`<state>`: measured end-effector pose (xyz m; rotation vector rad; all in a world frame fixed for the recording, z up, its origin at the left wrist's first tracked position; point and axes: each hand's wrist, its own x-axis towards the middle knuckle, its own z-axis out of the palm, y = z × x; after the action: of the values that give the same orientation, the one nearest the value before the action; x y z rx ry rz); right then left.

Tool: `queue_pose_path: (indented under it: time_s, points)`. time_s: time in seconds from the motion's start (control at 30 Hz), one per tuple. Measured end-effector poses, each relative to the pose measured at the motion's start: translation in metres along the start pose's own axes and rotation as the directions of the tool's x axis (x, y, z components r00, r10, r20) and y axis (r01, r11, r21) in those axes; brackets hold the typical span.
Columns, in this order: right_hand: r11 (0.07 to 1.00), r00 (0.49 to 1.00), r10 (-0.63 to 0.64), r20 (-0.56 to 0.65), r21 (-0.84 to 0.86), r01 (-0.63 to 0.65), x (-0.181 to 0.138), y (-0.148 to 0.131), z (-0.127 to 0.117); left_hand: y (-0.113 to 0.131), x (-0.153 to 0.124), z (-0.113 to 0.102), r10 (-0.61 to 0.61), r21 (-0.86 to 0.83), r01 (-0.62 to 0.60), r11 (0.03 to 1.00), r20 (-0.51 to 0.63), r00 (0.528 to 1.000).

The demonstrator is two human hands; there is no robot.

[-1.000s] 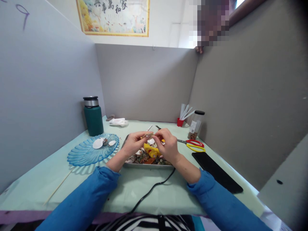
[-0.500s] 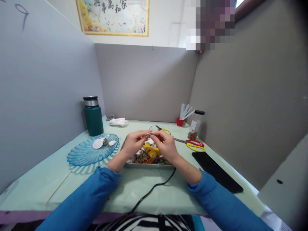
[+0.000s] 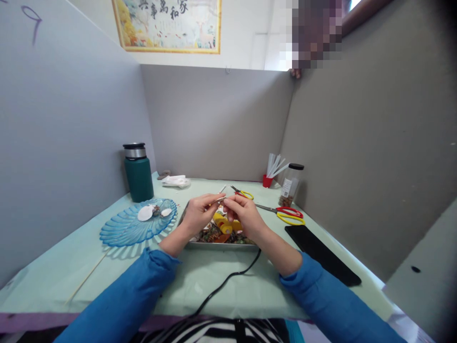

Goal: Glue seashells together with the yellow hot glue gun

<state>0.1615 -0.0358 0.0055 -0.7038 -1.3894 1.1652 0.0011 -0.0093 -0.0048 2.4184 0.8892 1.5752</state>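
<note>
Above a metal tray [image 3: 223, 246], my left hand [image 3: 198, 213] and my right hand [image 3: 249, 218] meet with fingers pinched. Between their fingertips is a small, thin, pale piece [image 3: 221, 199], seen nearly edge-on; I cannot tell its kind. Both hands appear to touch it. Under them lies a yellow tool [image 3: 222, 224], partly covered by my right hand. Small brown, green and orange bits [image 3: 210, 235] fill the tray around it. The far part of the tray is hidden behind my hands.
To the left, a blue scalloped plate [image 3: 121, 232] holds white shells, beside a green bottle [image 3: 138, 178]. Red-and-yellow scissors [image 3: 290, 215], a lidded jar [image 3: 290, 186] and a black slab [image 3: 321, 255] are on the right. A black cord [image 3: 228, 277] crosses the front.
My right hand has shifted its fingers and grip slightly on the pale piece, which looks flatter now. My left hand stays almost in place.
</note>
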Motion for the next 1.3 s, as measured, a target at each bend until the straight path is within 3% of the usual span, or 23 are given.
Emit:
queue_pose_path:
  time_s: [0.3,0.87,1.3]
  points:
    - [0.999,0.997,0.028,-0.071,0.025,-0.026,0.0,0.001,0.002,0.004,-0.002,0.001,-0.067,0.023,0.067,0.997,0.023,0.997]
    - [1.0,0.994,-0.017,-0.112,-0.003,0.017,-0.001,0.002,0.004,-0.005,-0.003,0.005,-0.23,-0.185,0.242,0.952,0.085,0.969]
    - [1.0,0.995,-0.02,-0.093,0.0,0.02,-0.001,0.003,0.003,-0.003,-0.002,0.003,-0.241,-0.237,0.264,0.935,0.121,0.963]
